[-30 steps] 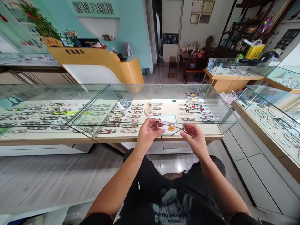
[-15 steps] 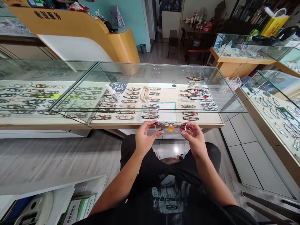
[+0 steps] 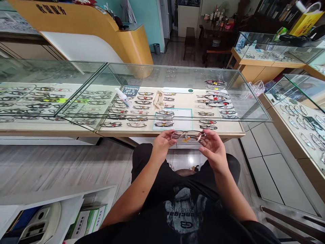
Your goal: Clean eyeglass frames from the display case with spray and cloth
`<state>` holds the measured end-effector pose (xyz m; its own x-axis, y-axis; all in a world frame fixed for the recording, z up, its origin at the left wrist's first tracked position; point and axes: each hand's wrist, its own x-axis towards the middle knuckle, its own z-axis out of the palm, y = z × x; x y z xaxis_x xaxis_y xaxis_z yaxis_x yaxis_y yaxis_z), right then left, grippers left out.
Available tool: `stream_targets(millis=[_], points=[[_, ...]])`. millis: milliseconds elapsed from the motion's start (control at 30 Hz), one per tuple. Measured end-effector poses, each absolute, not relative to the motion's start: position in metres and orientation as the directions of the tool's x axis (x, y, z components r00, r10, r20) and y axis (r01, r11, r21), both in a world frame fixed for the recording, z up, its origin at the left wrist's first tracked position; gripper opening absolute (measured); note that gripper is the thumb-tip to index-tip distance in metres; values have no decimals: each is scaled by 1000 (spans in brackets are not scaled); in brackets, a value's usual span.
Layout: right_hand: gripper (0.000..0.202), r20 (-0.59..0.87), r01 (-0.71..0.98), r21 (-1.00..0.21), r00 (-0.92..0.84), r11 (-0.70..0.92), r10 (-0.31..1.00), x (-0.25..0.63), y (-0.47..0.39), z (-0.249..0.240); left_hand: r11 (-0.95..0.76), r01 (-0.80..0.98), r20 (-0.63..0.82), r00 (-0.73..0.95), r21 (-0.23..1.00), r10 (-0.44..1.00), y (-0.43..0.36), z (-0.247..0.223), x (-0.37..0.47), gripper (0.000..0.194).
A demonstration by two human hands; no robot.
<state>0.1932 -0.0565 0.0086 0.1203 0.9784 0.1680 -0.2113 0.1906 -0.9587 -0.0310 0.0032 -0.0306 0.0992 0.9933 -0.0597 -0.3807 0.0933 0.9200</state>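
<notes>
A pair of thin-rimmed eyeglasses (image 3: pixel 186 136) with an orange-yellow tag at the bridge is raised above my lap, close to the counter's front edge. My left hand (image 3: pixel 162 145) is closed on its left end, thumb and fingers pinching the rim. At the other end, the curled fingers of my right hand (image 3: pixel 214 149) hold the frame, while the thumb stands off below it. Behind the eyeglasses, a white sheet with a green border (image 3: pixel 183 118) lies in the display case with several frames around it.
The glass display case (image 3: pixel 106 98) spans the view in front of me. A beige cloth (image 3: pixel 158 101) and a white bottle (image 3: pixel 123 97) appear among its rows of frames. Another case (image 3: pixel 291 128) stands at the right. A shelf with folders (image 3: pixel 88 222) is low on the left.
The eyeglasses have tilted, and the tag looks flatter. My right thumb has come away from the rim. Both hands sit slightly farther right in view.
</notes>
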Motion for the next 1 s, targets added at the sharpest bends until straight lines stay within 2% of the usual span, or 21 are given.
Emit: stream_targets(millis=[67, 167, 300, 467, 633, 800, 1000], points=[[61, 260, -92, -960, 67, 266, 963, 195, -54, 14, 275, -477, -174, 245, 835, 954, 3, -34, -26, 68], [56, 353, 117, -926, -61, 358, 934, 195, -50, 23, 514, -499, -274, 477, 698, 835, -5, -40, -16, 69], [49, 426, 170, -877, -154, 449, 892, 192, -47, 30, 685, -468, -307, 651, 559, 694, -18, -48, -5, 59], [37, 428, 189, -873, -141, 449, 893, 189, -48, 30, 785, -439, -292, 756, 437, 586, -24, -54, 1, 61], [26, 416, 199, -880, -119, 432, 902, 187, -51, 32, 834, -420, -315, 787, 357, 531, -25, -57, 2, 61], [36, 416, 194, -872, -192, 450, 889, 191, -54, 36, 841, -432, -240, 823, 325, 515, -24, -66, 0, 51], [17, 404, 163, -880, -234, 445, 884, 197, -54, 38, 873, -387, -154, 883, 296, 443, -23, -91, 0, 31]])
